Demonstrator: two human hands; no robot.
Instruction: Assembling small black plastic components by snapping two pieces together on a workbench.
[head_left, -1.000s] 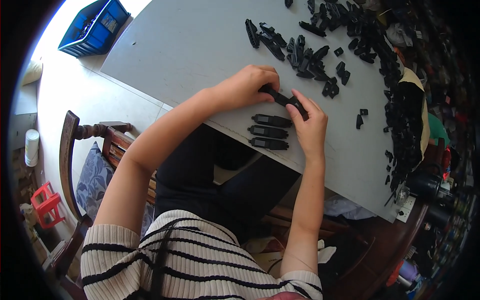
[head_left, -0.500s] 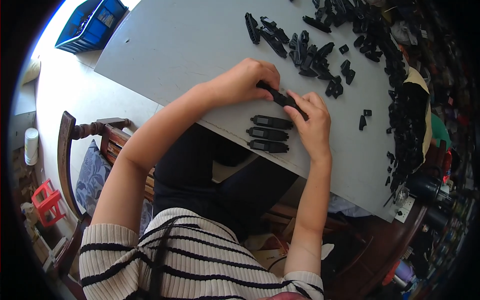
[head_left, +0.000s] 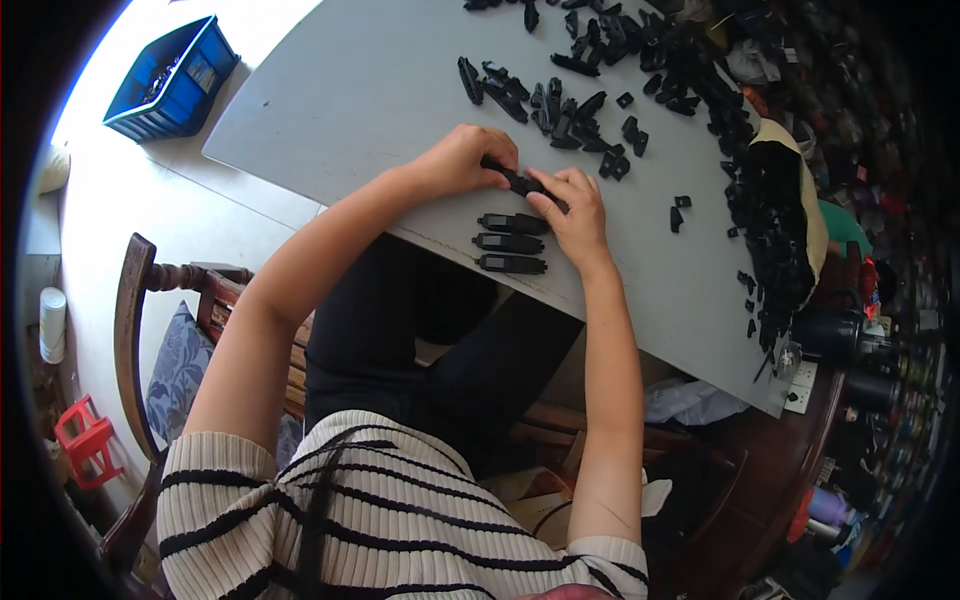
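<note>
Both hands grip one long black plastic part (head_left: 520,182) just above the table. My left hand (head_left: 465,160) has its fingers closed round the far-left end. At the other end, my right hand (head_left: 572,210) pinches with thumb and fingers, hiding part of the piece. Three similar black plastic pieces lie side by side below the hands, near the table's front edge: an upper one (head_left: 512,223), a middle one (head_left: 508,243) and a lower one (head_left: 512,264). Beyond the hands lies a loose group of black plastic parts (head_left: 560,118).
The grey table (head_left: 330,110) carries a big heap of small black parts (head_left: 770,240) along its right side, partly on a cream-coloured bag (head_left: 815,225). On the floor at far left stands a blue crate (head_left: 190,85). A wooden chair (head_left: 140,320) and a red stool (head_left: 88,440) are at left.
The whole view has shifted, so the table and its parts appear farther left. Both hands still hold the same black part, and the three laid-out pieces keep their arrangement.
</note>
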